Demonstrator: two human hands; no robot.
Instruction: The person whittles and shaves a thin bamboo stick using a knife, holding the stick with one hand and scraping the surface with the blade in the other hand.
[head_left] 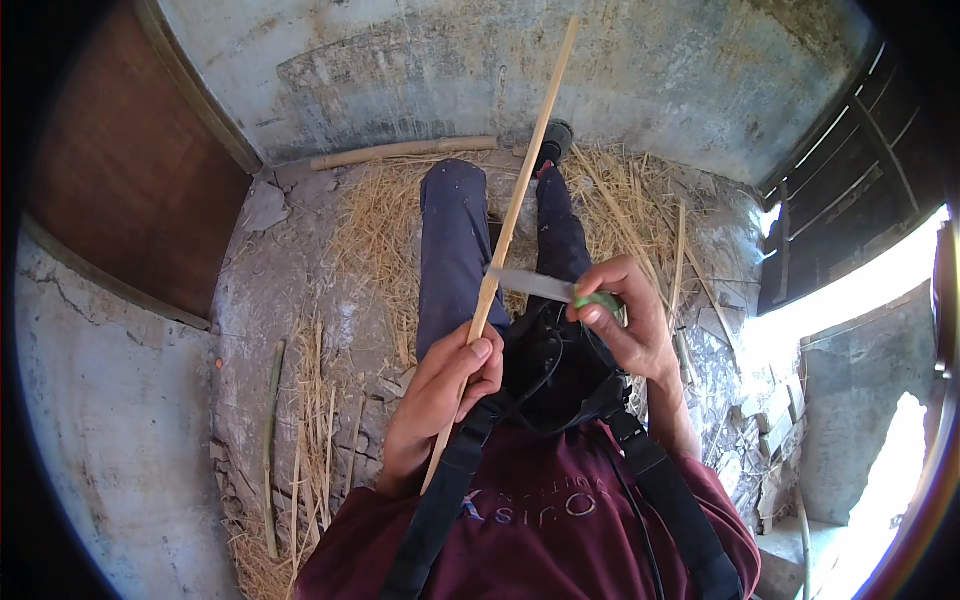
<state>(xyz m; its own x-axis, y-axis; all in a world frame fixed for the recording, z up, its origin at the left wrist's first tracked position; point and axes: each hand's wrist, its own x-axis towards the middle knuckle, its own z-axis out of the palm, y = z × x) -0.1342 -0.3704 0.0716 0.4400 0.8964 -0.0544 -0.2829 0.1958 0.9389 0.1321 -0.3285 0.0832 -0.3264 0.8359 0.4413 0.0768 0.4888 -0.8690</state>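
Observation:
A long, pale bamboo strip (529, 165) slants from beside my body up toward the far wall. My left hand (450, 380) is closed around its lower part, thumb on top. In my right hand (633, 318) is a knife (535, 285) with a green handle, its blade pointing left. The blade's end meets the strip a little above my left hand, at a joint in the bamboo. Most of the handle is hidden by my right fingers.
Wood shavings (385, 220) cover the floor around my legs. A bamboo pole (405, 151) lies along the far wall. Several thin strips (680, 260) lie at the right, and a greenish stick (272, 450) at the left. Broken rubble (770, 420) sits at the right, and a brown door (130, 170) stands left.

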